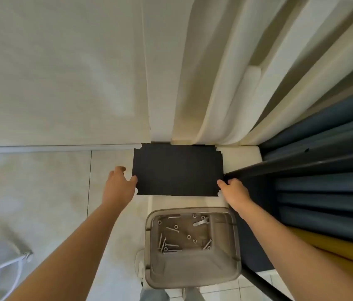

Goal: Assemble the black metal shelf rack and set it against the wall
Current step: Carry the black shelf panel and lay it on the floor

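Screws [171, 245], nuts [188, 237] in clear tub [192, 272]

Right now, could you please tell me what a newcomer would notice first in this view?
The black shelf lies at centre, near the wall, with the left hand and right hand gripping its side edges. Just below it, a clear bin holds loose screws, nuts and a wrench. White curtains hang above.

Both hands [120, 184] [234, 192] grip black shelf panel [177, 169] by wall.
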The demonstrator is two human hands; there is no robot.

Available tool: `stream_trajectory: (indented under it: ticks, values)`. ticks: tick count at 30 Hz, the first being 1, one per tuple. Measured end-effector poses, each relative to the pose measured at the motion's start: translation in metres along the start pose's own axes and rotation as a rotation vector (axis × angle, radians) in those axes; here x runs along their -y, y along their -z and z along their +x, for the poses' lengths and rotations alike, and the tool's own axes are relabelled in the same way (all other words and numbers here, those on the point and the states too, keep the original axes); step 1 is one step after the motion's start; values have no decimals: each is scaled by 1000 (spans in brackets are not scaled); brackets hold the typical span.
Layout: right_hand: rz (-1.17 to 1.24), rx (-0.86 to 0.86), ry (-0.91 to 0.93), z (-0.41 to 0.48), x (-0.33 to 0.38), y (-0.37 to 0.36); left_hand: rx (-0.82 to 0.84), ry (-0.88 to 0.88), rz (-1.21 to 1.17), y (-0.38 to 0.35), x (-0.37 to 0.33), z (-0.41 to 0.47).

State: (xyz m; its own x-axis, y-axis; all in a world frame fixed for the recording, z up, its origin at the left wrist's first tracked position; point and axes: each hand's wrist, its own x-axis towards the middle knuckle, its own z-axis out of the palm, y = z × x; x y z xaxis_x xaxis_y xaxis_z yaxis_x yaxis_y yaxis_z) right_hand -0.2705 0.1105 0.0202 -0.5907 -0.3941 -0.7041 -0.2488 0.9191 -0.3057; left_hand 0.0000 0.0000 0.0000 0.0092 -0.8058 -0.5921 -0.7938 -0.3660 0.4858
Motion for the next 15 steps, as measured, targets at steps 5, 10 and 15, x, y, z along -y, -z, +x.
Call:
stream_trajectory:
  ticks: [5, 10, 15]
  values:
    - [71, 68, -108, 18, 1, -18, 56, 123, -192, -15, 1, 17]
    - [105, 74, -129, 28, 8, -27, 115, 173, -373, -25, -2, 25]
    - [125, 71, -150, 32, 8, -32, 145, 174, -448, -34, -1, 26]
